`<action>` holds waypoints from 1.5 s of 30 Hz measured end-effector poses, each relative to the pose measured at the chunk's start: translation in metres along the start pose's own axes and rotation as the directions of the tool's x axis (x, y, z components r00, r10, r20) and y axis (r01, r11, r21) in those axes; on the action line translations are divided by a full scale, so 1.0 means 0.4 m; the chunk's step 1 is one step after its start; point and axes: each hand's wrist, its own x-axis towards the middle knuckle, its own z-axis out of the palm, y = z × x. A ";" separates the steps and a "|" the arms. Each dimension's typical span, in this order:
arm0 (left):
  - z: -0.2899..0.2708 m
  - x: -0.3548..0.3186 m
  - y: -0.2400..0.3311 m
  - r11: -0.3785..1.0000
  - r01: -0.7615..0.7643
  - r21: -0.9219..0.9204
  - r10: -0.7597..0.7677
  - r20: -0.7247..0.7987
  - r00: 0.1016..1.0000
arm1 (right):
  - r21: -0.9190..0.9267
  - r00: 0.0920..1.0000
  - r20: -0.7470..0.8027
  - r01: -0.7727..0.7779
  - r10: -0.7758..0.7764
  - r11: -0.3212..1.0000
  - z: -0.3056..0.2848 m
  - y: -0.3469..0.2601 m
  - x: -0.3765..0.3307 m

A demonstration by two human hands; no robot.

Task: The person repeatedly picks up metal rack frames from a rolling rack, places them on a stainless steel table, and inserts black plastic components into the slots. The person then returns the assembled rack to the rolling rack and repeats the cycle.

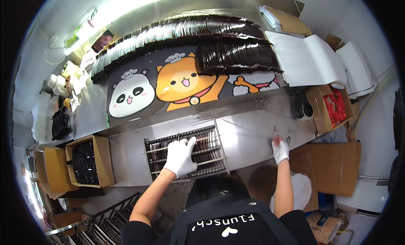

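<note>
My left hand (181, 156), in a white glove, lies on a metal rack (211, 162) near the table's front edge. Its fingers are curled over the rack's crossbars, and the thumb stands a little apart. Rows of thin dark pieces fill the rack, which has pale rods across it. Farther right, my right hand (280, 151), also gloved in white, is low over the metal table (249, 137), its fingers pressed together. The fingertips look reddish; anything between them is too small to make out. Small dark marks or bits show beside them.
Long rows of glossy dark flat pieces (168, 32) line the back, beyond a cartoon-animal mat (168, 108). A carton of black pieces (110, 162) stands left; a carton of red pieces (320, 112) stands right, near a dark round object (301, 108). White sheets (306, 61) lie at back right.
</note>
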 end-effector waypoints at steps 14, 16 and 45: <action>0.016 0.056 0.048 0.991 0.080 0.103 -0.086 0.051 0.995 | -0.471 0.832 0.326 -0.269 0.449 0.840 0.314 0.244 -0.310; -0.012 0.069 0.043 0.990 0.102 0.095 -0.114 0.127 0.985 | -0.605 0.844 0.515 0.232 0.152 0.762 0.336 0.240 -0.301; -0.266 -0.084 0.164 0.879 -0.054 -0.474 -0.239 -0.535 0.810 | -0.309 0.982 0.123 -0.099 0.143 0.946 0.418 -0.048 0.154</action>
